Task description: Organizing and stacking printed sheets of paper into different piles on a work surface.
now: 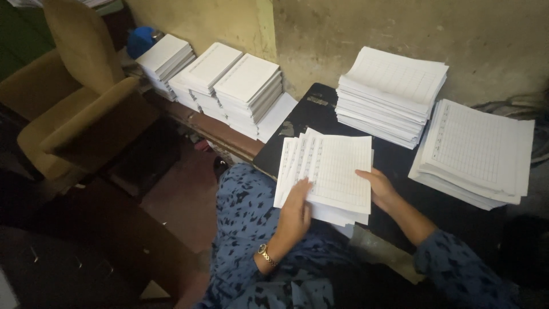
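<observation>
A fanned stack of white ruled sheets (334, 166) lies on a black table (394, 166) in front of me. My left hand (296, 210), with a gold watch at the wrist, lies flat on the lower left part of the stack, fingers spread over the sheets. My right hand (380, 187) grips the stack's right edge, thumb on top. Both sleeves are blue with dark spots.
Two taller piles of ruled sheets stand on the table, one at the back (392, 94) and one at the right (477, 151). Three more piles (220, 80) rest on a low bench by the wall. A tan armchair (74, 109) stands at the left.
</observation>
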